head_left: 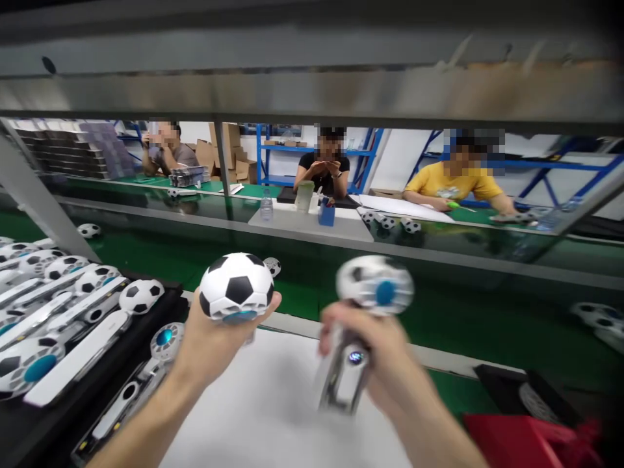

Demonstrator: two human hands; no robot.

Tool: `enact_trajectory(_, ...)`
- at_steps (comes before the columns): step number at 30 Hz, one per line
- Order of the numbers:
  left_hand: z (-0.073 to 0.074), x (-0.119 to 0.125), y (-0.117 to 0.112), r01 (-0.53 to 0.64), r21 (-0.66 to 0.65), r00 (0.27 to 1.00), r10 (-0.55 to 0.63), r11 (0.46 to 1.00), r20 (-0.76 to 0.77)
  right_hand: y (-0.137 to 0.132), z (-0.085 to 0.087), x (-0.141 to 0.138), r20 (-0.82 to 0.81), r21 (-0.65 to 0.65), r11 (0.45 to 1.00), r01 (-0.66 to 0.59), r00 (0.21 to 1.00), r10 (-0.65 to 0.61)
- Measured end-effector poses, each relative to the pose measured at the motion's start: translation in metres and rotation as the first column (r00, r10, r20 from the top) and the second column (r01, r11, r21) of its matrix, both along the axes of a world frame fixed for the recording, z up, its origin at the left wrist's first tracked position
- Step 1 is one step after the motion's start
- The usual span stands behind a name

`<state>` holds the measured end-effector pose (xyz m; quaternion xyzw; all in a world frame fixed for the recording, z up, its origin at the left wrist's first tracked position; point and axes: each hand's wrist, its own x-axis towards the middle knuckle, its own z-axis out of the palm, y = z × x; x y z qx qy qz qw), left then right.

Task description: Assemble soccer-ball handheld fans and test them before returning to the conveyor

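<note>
Now, left hand [209,338]: fingers curled up around the underside of a football-patterned ball [237,286], which we hold raised above the white mat [273,416] on our bench.
Right hand [375,354]: fingers clamped round the handle of a hand fan [374,284], blurred, near the ball but apart.
Progress: we judge much is done; the black tray [19,435] at our left lies full of similar fans, and only these two pieces are in hand.
Room: open over the mat; tray edge close on the left, red bin [526,442] on the right, green belt [463,325] beyond, metal rail [312,84] overhead.
Others: three people sit across the belt, well apart.
</note>
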<state>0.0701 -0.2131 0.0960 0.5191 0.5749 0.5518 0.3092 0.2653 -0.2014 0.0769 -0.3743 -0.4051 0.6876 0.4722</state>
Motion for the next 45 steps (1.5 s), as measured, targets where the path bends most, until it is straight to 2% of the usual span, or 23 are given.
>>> enact_trajectory(1,0.0,-0.001,0.003,0.06,0.011,0.998,-0.06,0.998,0.015,-0.003,-0.003,-0.011,-0.006,-0.118,0.989,-0.086,0.996,0.086)
enact_trajectory(2,0.0,-0.004,0.005,0.132,0.021,0.991,-0.133,0.991,0.032,-0.006,-0.007,-0.022,-0.03,-0.24,0.954,-0.181,0.983,0.179)
enact_trajectory(4,-0.002,-0.012,0.011,0.27,0.018,0.962,-0.27,0.963,0.049,-0.014,-0.014,-0.04,-0.073,-0.335,0.908,-0.253,0.967,0.243)
enact_trajectory(7,-0.004,-0.022,0.015,0.42,-0.039,0.907,-0.421,0.907,-0.012,-0.024,-0.016,-0.053,-0.111,-0.344,0.897,-0.278,0.96,0.255)
enact_trajectory(10,-0.001,-0.024,0.012,0.522,-0.091,0.849,-0.526,0.848,-0.036,-0.028,-0.011,-0.05,-0.139,-0.303,0.901,-0.31,0.95,0.28)
enact_trajectory(12,0.004,-0.023,0.008,0.505,-0.102,0.858,-0.511,0.857,-0.046,-0.03,-0.009,-0.047,-0.163,-0.274,0.906,-0.322,0.944,0.286)
enact_trajectory(14,0.01,-0.024,0.004,0.426,-0.091,0.897,-0.433,0.9,-0.091,-0.033,-0.008,-0.045,-0.16,-0.233,0.917,-0.323,0.943,0.291)
enact_trajectory(18,0.019,-0.034,-0.001,0.361,0.006,0.927,-0.358,0.933,-0.109,-0.04,-0.004,-0.041,-0.059,-0.149,0.924,-0.353,0.936,0.348)
enact_trajectory(22,0.02,-0.042,-0.002,0.344,0.092,0.936,-0.334,0.934,-0.108,-0.045,0.015,-0.037,0.004,-0.123,0.899,-0.421,0.905,0.425)
enact_trajectory(27,0.017,-0.042,0.001,0.416,0.154,0.909,-0.411,0.896,-0.061,-0.048,0.031,-0.033,0.021,-0.137,0.895,-0.425,0.902,0.431)
enact_trajectory(30,0.016,-0.041,0.001,0.393,0.161,0.919,-0.385,0.905,-0.081,-0.047,0.029,-0.033,0.006,-0.113,0.896,-0.429,0.902,0.433)
enact_trajectory(34,0.017,-0.042,-0.001,0.344,0.108,0.937,-0.333,0.933,-0.104,-0.045,0.024,-0.032,0.015,-0.092,0.893,-0.441,0.896,0.444)
enact_trajectory(38,0.017,-0.041,-0.002,0.349,0.114,0.936,-0.339,0.93,-0.099,-0.045,0.018,-0.034,0.019,-0.097,0.896,-0.434,0.899,0.438)
enact_trajectory(42,0.016,-0.036,-0.002,0.341,0.118,0.935,-0.324,0.933,-0.14,-0.045,0.007,-0.04,0.082,-0.024,0.944,-0.329,0.94,0.33)
enact_trajectory(45,0.013,-0.034,-0.002,0.367,0.128,0.921,-0.341,0.921,-0.189,-0.044,0.0,-0.042,0.142,0.025,0.96,-0.28,0.951,0.274)
